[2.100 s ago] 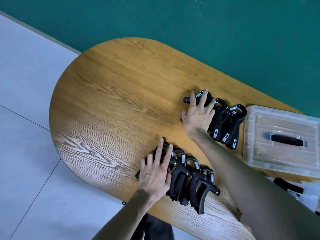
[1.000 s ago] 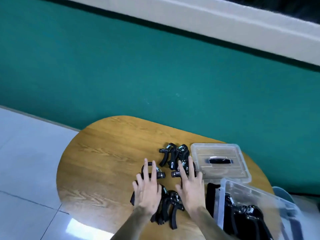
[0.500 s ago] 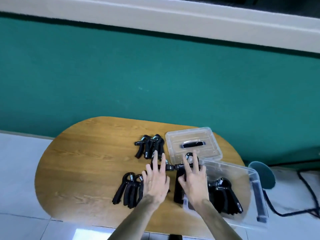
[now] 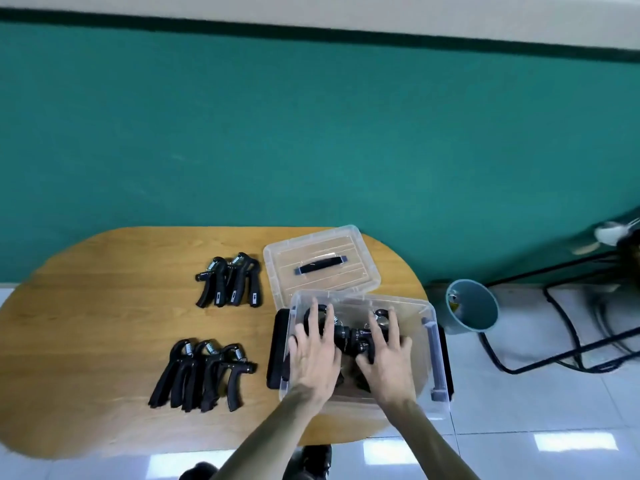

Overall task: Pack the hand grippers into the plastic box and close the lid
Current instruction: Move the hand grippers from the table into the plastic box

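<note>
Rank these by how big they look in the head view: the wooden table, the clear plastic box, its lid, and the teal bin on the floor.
1. Wooden table, by far the largest.
2. Clear plastic box.
3. Lid, a little smaller than the box, though it lies farther from the camera, so that is unsure.
4. Teal bin, the smallest.

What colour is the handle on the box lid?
The handle on the clear lid is black; the head view shows it best.

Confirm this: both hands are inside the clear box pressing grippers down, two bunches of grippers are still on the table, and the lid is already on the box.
Not the lid. The head view shows the lid lying on the table behind the open box. The rest stands: left hand and right hand are in the box, two bunches remain.
</note>
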